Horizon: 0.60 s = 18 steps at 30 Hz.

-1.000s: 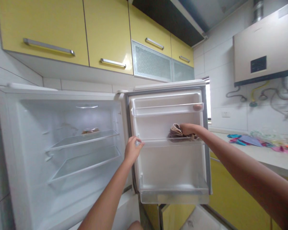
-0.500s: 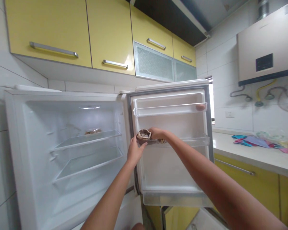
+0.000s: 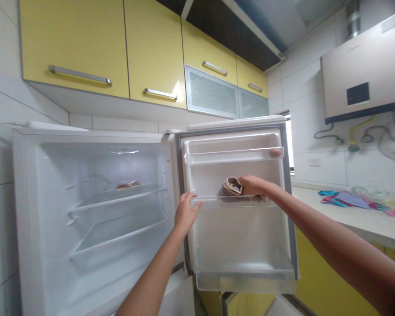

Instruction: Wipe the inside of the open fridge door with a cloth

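My right hand (image 3: 251, 184) is closed on a brown-and-beige rolled cloth (image 3: 232, 186) at the middle door shelf. Its rolled end points toward the left, and its lower part shows through the clear front of the shelf. The far end of the roll is partly hidden behind my hand. At the left end of that clear door shelf (image 3: 217, 202), my left hand (image 3: 186, 210) grips the edge with fingers and thumb. Both hands are on the inner side of the wide-open fridge door (image 3: 237, 237).
To the left, the fridge interior has two glass shelves; a wrapped package (image 3: 128, 184) lies on the upper glass shelf (image 3: 131, 195). A round brownish item (image 3: 275, 152) sits in the top door rack. Colourful cloths (image 3: 349, 196) lie on the counter (image 3: 316, 210). Yellow cabinets (image 3: 154, 52) hang above.
My right hand and the rolled cloth have moved right along the door shelf. My left hand has let go of the cloth and now grips the shelf's left end. The view has shifted slightly.
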### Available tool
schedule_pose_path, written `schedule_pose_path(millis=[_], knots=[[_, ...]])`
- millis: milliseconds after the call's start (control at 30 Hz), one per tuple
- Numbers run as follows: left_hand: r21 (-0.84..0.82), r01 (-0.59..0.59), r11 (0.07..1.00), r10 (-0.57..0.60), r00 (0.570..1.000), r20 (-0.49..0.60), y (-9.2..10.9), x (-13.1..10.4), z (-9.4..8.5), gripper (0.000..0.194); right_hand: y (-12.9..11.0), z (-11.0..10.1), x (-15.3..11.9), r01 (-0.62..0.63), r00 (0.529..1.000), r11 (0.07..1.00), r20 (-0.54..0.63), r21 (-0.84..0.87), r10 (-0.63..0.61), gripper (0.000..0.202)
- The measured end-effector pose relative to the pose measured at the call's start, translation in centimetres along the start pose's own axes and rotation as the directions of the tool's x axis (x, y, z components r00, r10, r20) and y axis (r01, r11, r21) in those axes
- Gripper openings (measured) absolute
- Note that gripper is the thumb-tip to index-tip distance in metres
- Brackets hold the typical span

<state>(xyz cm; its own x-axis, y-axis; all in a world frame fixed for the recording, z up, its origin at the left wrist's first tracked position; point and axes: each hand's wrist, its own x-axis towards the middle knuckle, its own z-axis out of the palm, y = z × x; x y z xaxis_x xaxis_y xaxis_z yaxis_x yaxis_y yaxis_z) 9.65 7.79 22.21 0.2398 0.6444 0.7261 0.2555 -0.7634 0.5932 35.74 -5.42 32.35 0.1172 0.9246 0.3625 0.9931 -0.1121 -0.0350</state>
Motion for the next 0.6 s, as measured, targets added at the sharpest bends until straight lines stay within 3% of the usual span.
schedule_pose_path(millis=[100, 167, 233, 300, 333, 367, 400, 433, 500, 567, 600], knots=[[-0.004, 0.005, 1.000, -0.005, 1.000, -0.004, 0.1, -0.1, 0.0, 0.022, 2.4, -1.1, -3.4, -0.147, 0.971, 0.989, -0.185, 0.025, 0.149, 0.027], [-0.004, 0.011, 1.000, -0.011, 1.000, -0.005, 0.2, -0.2, 0.0, 0.021, 3.5, -1.4, -5.7, -0.243, 0.908, 0.964, -0.324, 0.109, 0.266, 0.034], [0.000, 0.016, 1.000, -0.016, 1.000, -0.005, 0.2, -0.3, -0.1, 0.021, 4.0, -1.1, -7.7, -0.343, 0.760, 0.907, -0.495, 0.246, 0.422, 0.039], [0.006, 0.021, 1.000, -0.021, 1.000, -0.001, 0.2, -0.3, -0.1, 0.021, 3.8, -0.3, -9.0, -0.407, 0.564, 0.844, -0.631, 0.349, 0.532, 0.045], [0.011, 0.022, 1.000, -0.022, 1.000, 0.001, 0.2, -0.3, -0.1, 0.022, 3.3, 0.2, -9.3, -0.426, 0.494, 0.829, -0.674, 0.363, 0.549, 0.047], [0.015, 0.023, 1.000, -0.023, 1.000, 0.004, 0.2, -0.3, -0.1, 0.022, 2.6, 0.6, -9.3, -0.436, 0.456, 0.823, -0.700, 0.363, 0.550, 0.047], [0.020, 0.023, 1.000, -0.023, 1.000, 0.008, 0.2, -0.3, -0.2, 0.022, 1.7, 1.1, -9.0, -0.442, 0.446, 0.824, -0.710, 0.354, 0.545, 0.045], [0.024, 0.022, 0.999, -0.023, 1.000, 0.013, 0.2, -0.3, -0.2, 0.023, 0.6, 1.4, -8.3, -0.443, 0.467, 0.827, -0.699, 0.345, 0.541, 0.042], [0.030, 0.020, 0.999, -0.020, 1.000, 0.022, 0.2, -0.3, -0.2, 0.024, -1.9, 1.8, -6.3, -0.439, 0.571, 0.831, -0.609, 0.340, 0.551, 0.035], [0.033, 0.018, 0.999, -0.019, 0.999, 0.032, 0.2, -0.3, -0.1, 0.025, -4.7, 1.9, -3.6, -0.411, 0.726, 0.842, -0.433, 0.349, 0.534, 0.033], [0.033, 0.018, 0.999, -0.019, 0.999, 0.037, 0.2, -0.2, -0.1, 0.026, -6.0, 2.0, -2.1, -0.391, 0.768, 0.852, -0.388, 0.347, 0.510, 0.032]])
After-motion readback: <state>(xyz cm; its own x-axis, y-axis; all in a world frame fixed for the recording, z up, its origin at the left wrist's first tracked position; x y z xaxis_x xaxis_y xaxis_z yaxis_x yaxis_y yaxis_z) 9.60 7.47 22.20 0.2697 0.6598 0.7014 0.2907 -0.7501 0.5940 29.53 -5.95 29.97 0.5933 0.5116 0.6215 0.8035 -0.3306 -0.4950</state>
